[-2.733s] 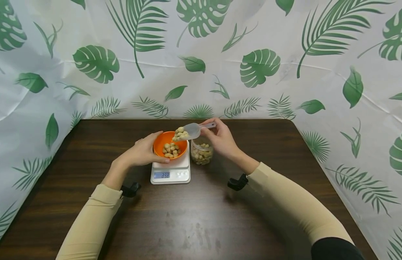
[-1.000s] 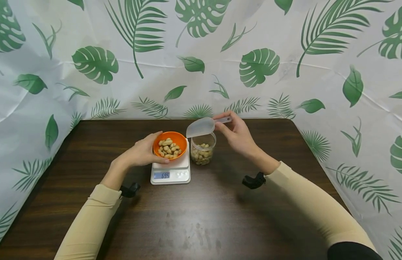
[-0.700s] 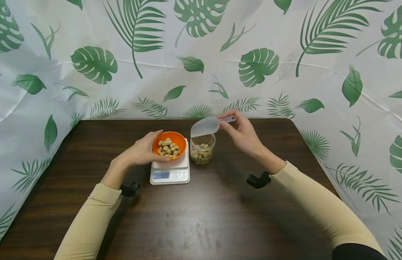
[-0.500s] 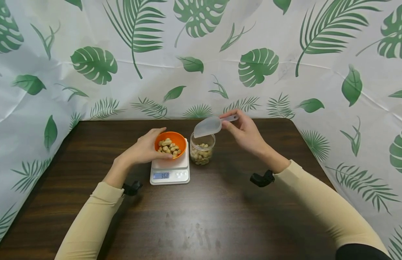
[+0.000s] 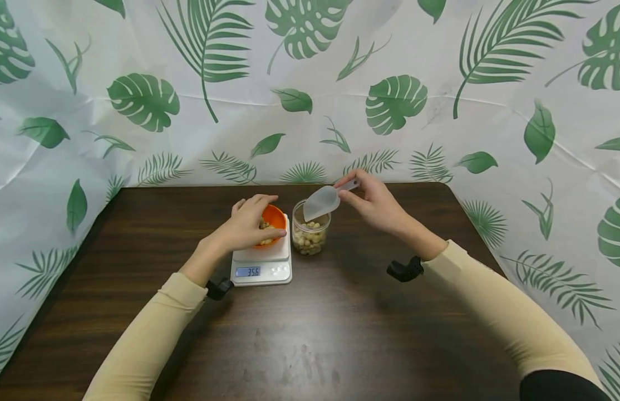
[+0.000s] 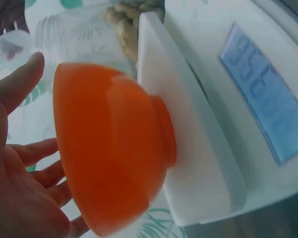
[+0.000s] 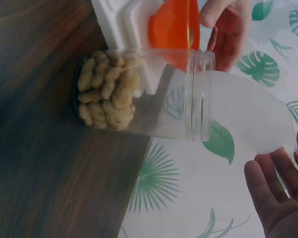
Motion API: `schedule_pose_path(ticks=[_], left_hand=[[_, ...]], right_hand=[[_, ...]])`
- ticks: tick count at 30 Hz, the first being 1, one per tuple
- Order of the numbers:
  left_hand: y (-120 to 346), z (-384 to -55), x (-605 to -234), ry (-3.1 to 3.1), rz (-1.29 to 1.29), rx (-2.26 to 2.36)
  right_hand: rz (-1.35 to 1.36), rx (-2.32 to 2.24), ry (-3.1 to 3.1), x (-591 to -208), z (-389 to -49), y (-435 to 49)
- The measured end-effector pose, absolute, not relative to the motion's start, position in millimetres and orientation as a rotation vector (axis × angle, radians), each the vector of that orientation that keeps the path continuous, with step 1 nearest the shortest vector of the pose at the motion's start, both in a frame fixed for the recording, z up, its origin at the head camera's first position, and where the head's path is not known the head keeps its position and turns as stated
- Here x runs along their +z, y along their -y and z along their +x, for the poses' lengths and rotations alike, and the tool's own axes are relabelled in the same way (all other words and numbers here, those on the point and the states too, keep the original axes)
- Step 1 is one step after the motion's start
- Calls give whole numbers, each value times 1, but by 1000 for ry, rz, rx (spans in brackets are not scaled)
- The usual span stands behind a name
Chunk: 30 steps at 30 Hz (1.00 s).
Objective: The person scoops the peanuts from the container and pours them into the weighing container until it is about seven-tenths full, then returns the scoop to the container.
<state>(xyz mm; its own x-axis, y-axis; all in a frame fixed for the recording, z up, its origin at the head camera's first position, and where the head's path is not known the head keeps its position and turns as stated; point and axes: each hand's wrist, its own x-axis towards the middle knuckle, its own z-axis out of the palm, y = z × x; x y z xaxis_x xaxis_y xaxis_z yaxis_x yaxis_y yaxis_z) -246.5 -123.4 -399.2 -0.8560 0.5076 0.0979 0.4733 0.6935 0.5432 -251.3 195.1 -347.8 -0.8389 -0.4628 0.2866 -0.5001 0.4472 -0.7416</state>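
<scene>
An orange bowl [image 5: 274, 216] of peanuts stands on a white kitchen scale [image 5: 262, 273] whose display reads 35.6. My left hand [image 5: 247, 223] is over the bowl's left side with its fingers spread and relaxed, hiding part of the bowl. In the left wrist view the thumb and fingers lie loosely about the bowl's rim, not gripping it. My right hand [image 5: 372, 203] pinches the handle of a translucent scoop [image 5: 322, 203]. The scoop tilts tip down into the mouth of a clear jar [image 5: 311, 236], and no peanuts show in it. Peanuts [image 7: 107, 89] fill the jar's lower part.
The jar stands right beside the scale's right edge, near the back of the dark wooden table [image 5: 300, 334]. Behind the table hangs a white sheet [image 5: 340, 72] with green leaf prints. Black wrist cameras [image 5: 405, 269] stick out under both wrists.
The scoop tipped its peanuts into the bowl, then moved right and dipped into the jar's mouth. My left hand let go of the bowl and shifted right over it. The display went from 29.8 to 35.6.
</scene>
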Motion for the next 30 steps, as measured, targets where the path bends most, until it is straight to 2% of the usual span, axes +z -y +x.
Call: schedule_pose_path(ticks=[13, 30], left_hand=[[95, -249, -397, -2820, 870, 857], [81, -256, -401, -2763, 900, 880]], right_hand=[[1070, 1189, 2758, -342, -261, -186], [1367, 749, 2828, -327, -275, -171]])
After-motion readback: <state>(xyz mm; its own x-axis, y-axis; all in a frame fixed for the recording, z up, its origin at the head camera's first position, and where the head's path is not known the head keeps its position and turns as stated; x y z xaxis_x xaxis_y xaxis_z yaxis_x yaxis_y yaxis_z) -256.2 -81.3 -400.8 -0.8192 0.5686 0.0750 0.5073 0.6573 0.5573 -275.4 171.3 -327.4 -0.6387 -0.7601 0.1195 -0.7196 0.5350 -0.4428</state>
